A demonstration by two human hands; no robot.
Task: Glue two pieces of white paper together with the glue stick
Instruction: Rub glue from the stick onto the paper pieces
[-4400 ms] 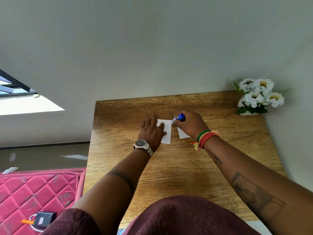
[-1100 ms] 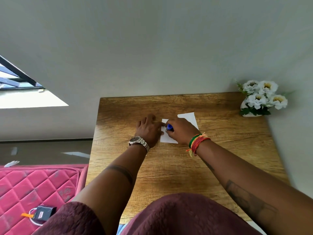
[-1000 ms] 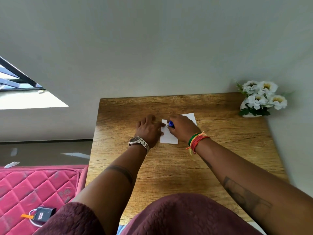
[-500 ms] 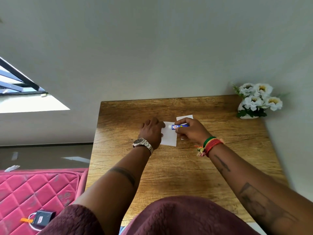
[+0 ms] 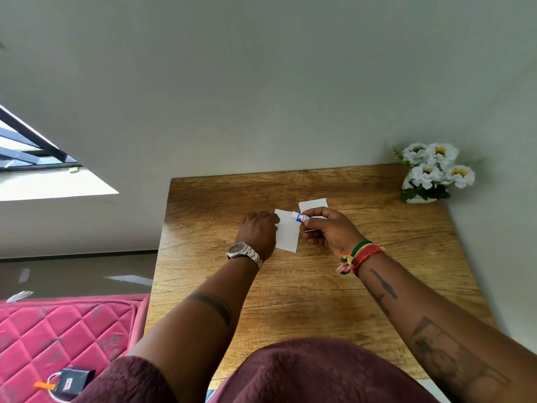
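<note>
Two white paper pieces lie on the wooden table (image 5: pixel 305 292). The nearer piece (image 5: pixel 287 234) lies flat between my hands. My left hand (image 5: pixel 257 232) rests on the table with its fingertips on that paper's left edge. The second piece (image 5: pixel 313 204) sits just behind my right hand, partly hidden by it. My right hand (image 5: pixel 327 228) grips a small blue and white glue stick (image 5: pixel 300 218), held nearly level with its white tip pointing left over the top right corner of the nearer paper.
A white vase of white flowers (image 5: pixel 433 173) stands at the table's far right corner by the wall. A pink quilted mattress (image 5: pixel 58 338) with a small black padlock (image 5: pixel 69 381) lies left of the table. The table's far edge meets the wall.
My right hand has pulled back to the right off the nearer paper, and the glue stick has tipped from pointing down to lying nearly level. My left hand has stayed on the paper's left edge.
</note>
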